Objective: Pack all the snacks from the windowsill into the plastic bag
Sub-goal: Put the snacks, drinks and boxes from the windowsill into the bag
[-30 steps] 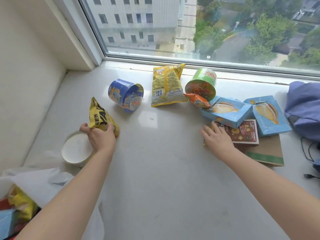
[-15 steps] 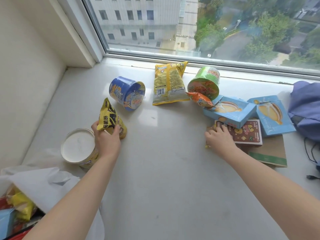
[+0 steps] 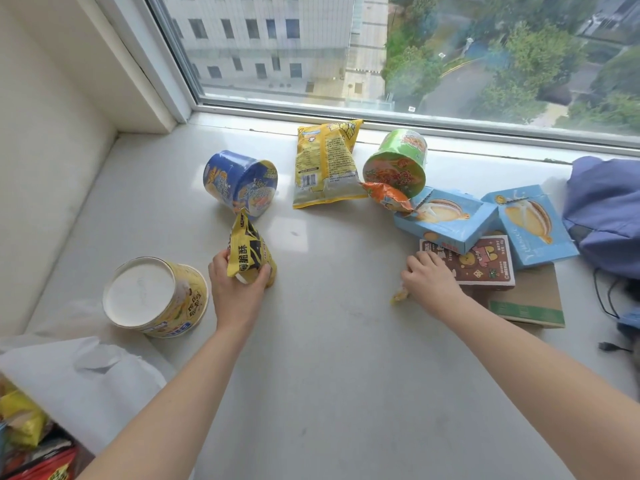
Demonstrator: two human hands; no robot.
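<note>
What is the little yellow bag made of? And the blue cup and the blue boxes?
Yellow bag: looks like thin glossy plastic film; it creases sharply where the left hand grips it.
Blue cup: probably paper or plastic under a shiny printed wrap that catches light.
Blue boxes: likely matte cardboard, with folded edges and flaps.

high-rise room, wide white windowsill (image 3: 329,341), window (image 3: 415,46) overlooking buildings and trees below

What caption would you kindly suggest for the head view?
Left hand grips a yellow packet; right hand covers a small yellow snack on the windowsill.
</note>
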